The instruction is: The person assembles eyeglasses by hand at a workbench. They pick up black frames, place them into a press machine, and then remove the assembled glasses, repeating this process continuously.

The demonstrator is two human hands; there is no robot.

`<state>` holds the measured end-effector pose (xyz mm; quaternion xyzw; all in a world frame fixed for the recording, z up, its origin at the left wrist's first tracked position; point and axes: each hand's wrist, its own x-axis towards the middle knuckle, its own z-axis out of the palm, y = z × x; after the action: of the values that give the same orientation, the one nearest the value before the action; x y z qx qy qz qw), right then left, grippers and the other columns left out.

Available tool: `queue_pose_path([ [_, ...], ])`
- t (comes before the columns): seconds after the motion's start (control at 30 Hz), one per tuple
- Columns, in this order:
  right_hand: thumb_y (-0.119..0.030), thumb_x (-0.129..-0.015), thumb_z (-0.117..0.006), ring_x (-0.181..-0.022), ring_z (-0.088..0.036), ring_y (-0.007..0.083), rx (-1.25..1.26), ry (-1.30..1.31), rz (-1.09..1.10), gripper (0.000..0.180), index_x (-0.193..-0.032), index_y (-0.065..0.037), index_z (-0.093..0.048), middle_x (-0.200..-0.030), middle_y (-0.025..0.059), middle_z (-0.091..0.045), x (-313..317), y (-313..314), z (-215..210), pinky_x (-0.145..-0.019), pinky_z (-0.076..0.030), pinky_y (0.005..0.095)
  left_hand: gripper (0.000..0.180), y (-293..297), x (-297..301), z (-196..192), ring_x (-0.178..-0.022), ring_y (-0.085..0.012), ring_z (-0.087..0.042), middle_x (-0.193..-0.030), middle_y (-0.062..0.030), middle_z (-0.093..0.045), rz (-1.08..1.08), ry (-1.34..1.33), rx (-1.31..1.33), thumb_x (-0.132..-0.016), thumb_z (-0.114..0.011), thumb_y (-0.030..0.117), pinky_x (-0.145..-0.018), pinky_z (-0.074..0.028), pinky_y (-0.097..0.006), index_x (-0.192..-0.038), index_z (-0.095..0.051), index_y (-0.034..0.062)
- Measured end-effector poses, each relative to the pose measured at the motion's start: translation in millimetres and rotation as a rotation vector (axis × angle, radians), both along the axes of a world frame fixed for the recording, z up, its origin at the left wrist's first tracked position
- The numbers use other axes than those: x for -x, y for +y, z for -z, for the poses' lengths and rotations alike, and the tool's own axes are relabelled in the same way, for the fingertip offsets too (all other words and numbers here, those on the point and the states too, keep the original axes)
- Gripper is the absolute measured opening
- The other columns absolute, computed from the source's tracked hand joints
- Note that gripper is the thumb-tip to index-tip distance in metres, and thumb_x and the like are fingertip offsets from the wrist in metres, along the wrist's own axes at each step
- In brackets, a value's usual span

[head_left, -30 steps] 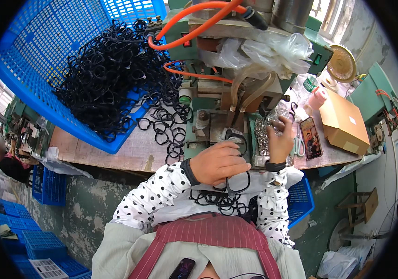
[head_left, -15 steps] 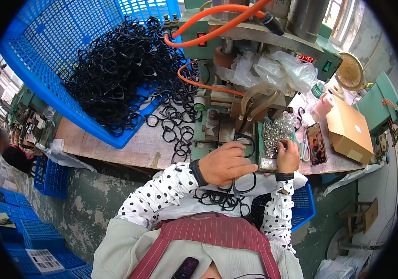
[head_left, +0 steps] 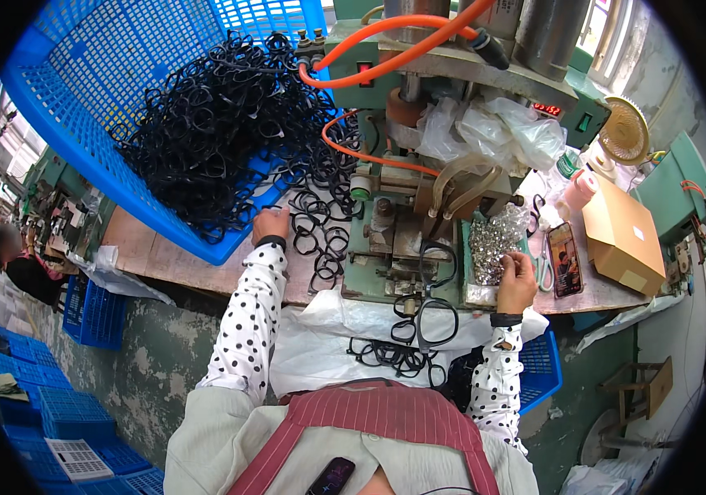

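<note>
My left hand (head_left: pixel 271 224) reaches out to the loose black plastic frames (head_left: pixel 320 235) spilled on the wooden bench beside the tipped blue basket (head_left: pixel 89 115); its fingers rest on them, and whether they grip one is unclear. My right hand (head_left: pixel 518 276) is at the tray of small shiny metal parts (head_left: pixel 491 243), fingers pinched over them. One black frame (head_left: pixel 437 262) lies on the green press machine (head_left: pixel 419 206) between my hands. More finished black frames (head_left: pixel 407 342) lie on white plastic sheet in my lap.
A phone (head_left: pixel 565 260) and a cardboard box (head_left: pixel 621 235) sit right of the parts tray. Orange hoses (head_left: pixel 386 41) loop over the machine. A small fan (head_left: pixel 623 132) stands behind. Another person (head_left: pixel 15 256) sits far left. Blue crates (head_left: pixel 56 412) are stacked on the floor.
My left hand left the frame on the machine and stretched out left to the loose frames by the basket. My right hand stayed at the metal parts tray.
</note>
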<state>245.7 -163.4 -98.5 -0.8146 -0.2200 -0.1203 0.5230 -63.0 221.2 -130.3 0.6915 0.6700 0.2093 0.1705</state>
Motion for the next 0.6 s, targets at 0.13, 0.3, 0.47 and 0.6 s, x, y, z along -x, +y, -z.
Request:
queue_pose_path([
  [0.13,-0.01,-0.089,-0.063,-0.069,-0.067,0.0272,0.06,-0.224,-0.044,0.005,-0.093,-0.007,-0.066,-0.08,0.0108,-0.068,2,-4,1,-0.062,-0.051,0.0351,0.039,16,-5,17,-0.073,-0.0334,-0.065,-0.073,-0.0147,-0.068,0.079,-0.116,-0.066,-0.077,-0.069,0.041,-0.071,-0.05,-0.041,-0.072,-0.066,0.0027],
  [0.3,-0.006,-0.089,-0.06,-0.073,-0.065,0.0328,0.082,-0.315,0.001,0.009,-0.098,-0.006,-0.059,-0.081,0.0134,-0.067,7,-3,6,-0.065,-0.05,0.0413,0.026,-9,-20,-5,-0.083,-0.0323,-0.058,-0.084,-0.0153,-0.064,0.127,-0.375,-0.425,-0.088,-0.061,0.029,-0.074,-0.047,-0.04,-0.09,-0.063,0.0029],
  [0.47,-0.004,-0.083,-0.066,-0.079,-0.064,0.03,0.033,-0.265,-0.084,0.006,-0.088,-0.007,-0.066,-0.084,0.01,-0.067,9,2,-11,-0.068,-0.048,0.037,0.021,-71,-34,-60,-0.063,-0.0146,-0.058,-0.094,-0.0091,-0.056,0.318,-0.84,-0.403,-0.098,-0.052,0.018,-0.061,-0.048,-0.027,-0.104,-0.056,-0.0013],
  [0.6,-0.001,-0.077,-0.07,-0.075,-0.063,0.0167,-0.202,0.065,-0.241,0.009,-0.086,-0.002,-0.071,-0.083,0.0059,-0.069,21,20,-38,-0.068,-0.047,0.0268,0.013,-130,-49,-98,-0.069,-0.0064,-0.05,-0.088,-0.0027,-0.059,0.44,-0.973,-0.461,-0.1,-0.051,0.013,-0.064,-0.043,-0.021,-0.108,-0.053,0.0031],
])
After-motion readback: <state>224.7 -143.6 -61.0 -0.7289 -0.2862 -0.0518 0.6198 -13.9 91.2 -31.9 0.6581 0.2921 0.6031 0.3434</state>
